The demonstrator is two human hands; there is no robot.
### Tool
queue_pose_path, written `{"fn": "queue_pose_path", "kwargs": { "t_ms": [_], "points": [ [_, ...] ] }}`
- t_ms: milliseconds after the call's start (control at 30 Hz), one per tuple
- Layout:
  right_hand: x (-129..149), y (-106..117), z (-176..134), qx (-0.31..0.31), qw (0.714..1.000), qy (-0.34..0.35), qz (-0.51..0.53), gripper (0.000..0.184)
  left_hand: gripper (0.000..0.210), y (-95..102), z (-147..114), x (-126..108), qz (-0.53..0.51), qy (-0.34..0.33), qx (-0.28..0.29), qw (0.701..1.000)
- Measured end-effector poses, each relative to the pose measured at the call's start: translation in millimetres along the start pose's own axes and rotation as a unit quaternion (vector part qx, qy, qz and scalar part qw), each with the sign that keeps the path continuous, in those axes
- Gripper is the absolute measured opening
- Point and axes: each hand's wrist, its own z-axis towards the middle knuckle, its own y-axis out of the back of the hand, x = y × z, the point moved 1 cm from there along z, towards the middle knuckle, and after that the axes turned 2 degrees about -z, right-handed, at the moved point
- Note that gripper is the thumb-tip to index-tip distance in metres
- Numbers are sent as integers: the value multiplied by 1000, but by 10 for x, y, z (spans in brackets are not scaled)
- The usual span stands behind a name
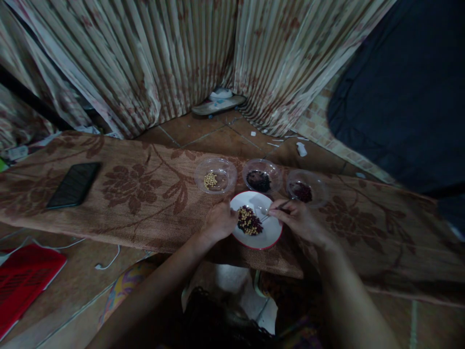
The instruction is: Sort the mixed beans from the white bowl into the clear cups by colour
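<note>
A white plate with a red rim [267, 237] lies at the table's near edge. Mixed beans [250, 222], pale yellow and dark, are heaped on its left half. My left hand [221, 220] grips the plate's left rim. In my right hand [296, 218] is a slim pair of metal tweezers [267, 215], tips down in the plate beside the heap. Behind the plate stand three clear plastic bowls: the left bowl [228, 182] holds yellow beans [210, 181], the middle bowl [276, 174] black beans [259, 181], and the right bowl [319, 189] dark red beans [302, 191].
A brown flowered cloth [174, 213] covers the long, narrow table. On its left lies a black phone [74, 185]. Beyond are striped curtains [189, 58], a skateboard [218, 105] and white scraps [301, 149] on the tiled floor. A red crate [31, 271] sits at lower left, near a white cable [109, 261].
</note>
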Motion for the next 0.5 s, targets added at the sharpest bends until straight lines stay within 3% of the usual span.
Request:
{"fn": "queue_pose_path", "kwargs": {
  "t_ms": [233,500],
  "points": [
    [-2,6,-4,0,1000,-5,-10,31,28,-14,16,8,10,-1,-1,1000],
    [45,69,-10,-57,996,26,58,25,28,5,10,-8,30,18,-3,999]
  ]
}}
